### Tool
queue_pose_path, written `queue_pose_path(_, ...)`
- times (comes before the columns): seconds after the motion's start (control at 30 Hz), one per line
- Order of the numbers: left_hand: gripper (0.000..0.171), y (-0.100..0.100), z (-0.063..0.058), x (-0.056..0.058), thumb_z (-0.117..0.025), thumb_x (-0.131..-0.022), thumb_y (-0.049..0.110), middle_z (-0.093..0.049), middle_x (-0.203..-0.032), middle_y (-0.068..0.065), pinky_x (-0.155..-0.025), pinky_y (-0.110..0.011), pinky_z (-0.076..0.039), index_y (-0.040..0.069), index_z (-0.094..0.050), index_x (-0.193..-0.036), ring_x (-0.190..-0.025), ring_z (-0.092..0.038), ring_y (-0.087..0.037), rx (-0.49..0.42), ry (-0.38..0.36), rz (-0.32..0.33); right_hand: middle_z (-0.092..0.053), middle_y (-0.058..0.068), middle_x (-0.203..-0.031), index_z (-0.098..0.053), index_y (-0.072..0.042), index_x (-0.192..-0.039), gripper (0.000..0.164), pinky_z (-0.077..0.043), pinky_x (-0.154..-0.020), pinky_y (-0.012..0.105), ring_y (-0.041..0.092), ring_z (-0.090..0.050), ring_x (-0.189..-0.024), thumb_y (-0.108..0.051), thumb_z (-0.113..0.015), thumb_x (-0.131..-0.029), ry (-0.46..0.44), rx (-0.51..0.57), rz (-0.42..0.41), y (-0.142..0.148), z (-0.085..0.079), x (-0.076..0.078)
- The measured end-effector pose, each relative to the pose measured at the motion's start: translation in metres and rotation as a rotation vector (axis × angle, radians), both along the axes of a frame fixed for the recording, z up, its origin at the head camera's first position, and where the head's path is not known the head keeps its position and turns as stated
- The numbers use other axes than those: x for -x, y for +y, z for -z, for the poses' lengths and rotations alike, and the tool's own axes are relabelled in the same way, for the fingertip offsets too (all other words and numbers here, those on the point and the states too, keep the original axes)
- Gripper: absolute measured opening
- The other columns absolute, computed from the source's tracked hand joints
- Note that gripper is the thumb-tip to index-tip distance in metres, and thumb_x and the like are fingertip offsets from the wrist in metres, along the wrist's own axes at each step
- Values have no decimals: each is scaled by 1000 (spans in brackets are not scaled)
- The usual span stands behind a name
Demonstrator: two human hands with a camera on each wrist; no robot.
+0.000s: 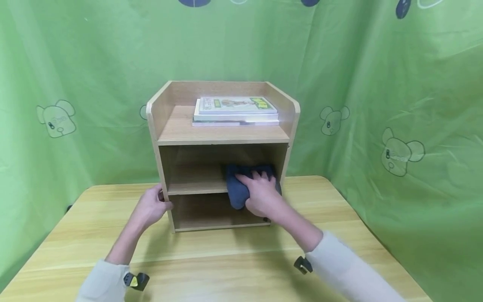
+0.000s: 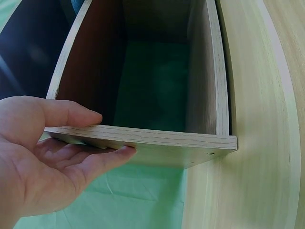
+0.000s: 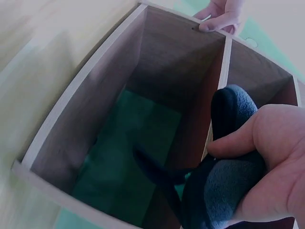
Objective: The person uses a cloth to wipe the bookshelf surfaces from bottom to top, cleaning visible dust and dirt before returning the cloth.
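Note:
A small wooden shelf unit point(image 1: 222, 140) stands upright on the table. At its left side panel point(image 2: 143, 136), my left hand point(image 1: 151, 205) grips the front edge, thumb on the inner face and fingers on the outer face. My right hand point(image 1: 262, 195) holds a dark blue cloth point(image 1: 237, 193) at the right part of the middle shelf board point(image 1: 196, 180). Part of the cloth point(image 3: 228, 191) hangs over the board's front edge into the lower compartment. In the right wrist view, the thumb lies along the cloth, while the other fingertips are hidden.
Several stacked books point(image 1: 235, 111) lie on the unit's top board point(image 1: 181, 130). Beneath the unit is a light wooden table point(image 1: 211, 268). Green curtains point(image 1: 113, 50) with printed bear heads hang behind and at both sides. The back of the lower compartment point(image 3: 128, 157) shows green.

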State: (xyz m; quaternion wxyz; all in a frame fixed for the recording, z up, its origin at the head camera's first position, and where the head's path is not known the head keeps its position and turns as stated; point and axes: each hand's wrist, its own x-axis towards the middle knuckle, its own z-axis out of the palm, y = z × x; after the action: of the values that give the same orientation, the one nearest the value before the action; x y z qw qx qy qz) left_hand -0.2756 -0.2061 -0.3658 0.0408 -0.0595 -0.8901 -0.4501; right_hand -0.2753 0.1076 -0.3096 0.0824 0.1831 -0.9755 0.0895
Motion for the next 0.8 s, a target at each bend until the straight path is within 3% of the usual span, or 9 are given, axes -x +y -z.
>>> queue_pose_path(0.33,50,-1,0,-1,-67,-84,5,-69,-123,-25,-83,-41,-54,2,-56,-133,-106,-66,-33,23,1,-14,-51,28,-145,-50,-27,-150,76,-30,-109,74,57,-43,-133,0,-62,-79,45,17,-15,-41,7,-3)
queue_pose_path(0.6,51,1,1,1,-66,-83,4,-68,-125,-26,-84,-41,-54,3,-56,-133,-108,-66,-33,9,-2,-12,-51,26,-146,-50,-28,-150,76,-30,-111,72,54,-42,-137,-7,-68,-79,59,4,-39,-87,9,-8)
queue_pose_path(0.8,54,1,2,2,-65,-82,1,-69,-124,-25,-88,-43,-54,3,-57,-135,-113,-65,-37,7,39,-7,-51,24,-147,-48,-32,-151,76,-31,-113,68,52,-41,-139,-15,-73,-80,63,-25,-45,-121,10,-11)
